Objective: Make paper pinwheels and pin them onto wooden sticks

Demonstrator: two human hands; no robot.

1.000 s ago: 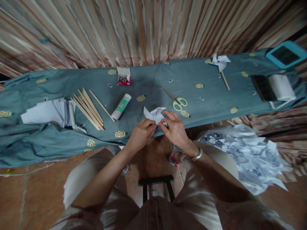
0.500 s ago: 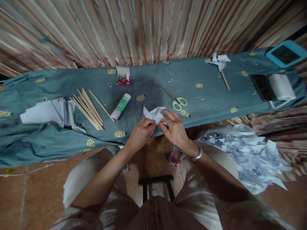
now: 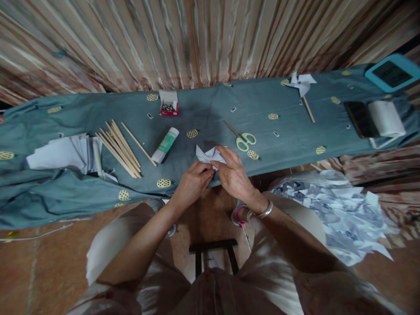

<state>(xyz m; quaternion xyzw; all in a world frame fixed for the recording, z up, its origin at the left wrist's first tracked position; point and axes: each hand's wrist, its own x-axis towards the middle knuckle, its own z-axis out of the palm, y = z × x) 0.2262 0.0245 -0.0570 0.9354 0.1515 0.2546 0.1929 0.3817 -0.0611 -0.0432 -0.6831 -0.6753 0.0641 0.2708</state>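
White paper, folded pinwheel (image 3: 206, 156), sits mid-table, right at the near edge of the cloth-covered table (image 3: 210, 114). Compared with half a second ago, the right hand (image 3: 232, 173) has slid left over it, so more of the folds are now covered, probably being held down. Its fingers are loosely bent; can't tell if they're gripping. Left hand (image 3: 194, 183) hasn't really budged, fingertips pinched on the near part, both wrists angled inward.

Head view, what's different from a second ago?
The right hand has shifted left, its fingers reaching further over the folded paper. The left hand stays pinched at the paper's near edge; the scissors, tube and sticks haven't moved.
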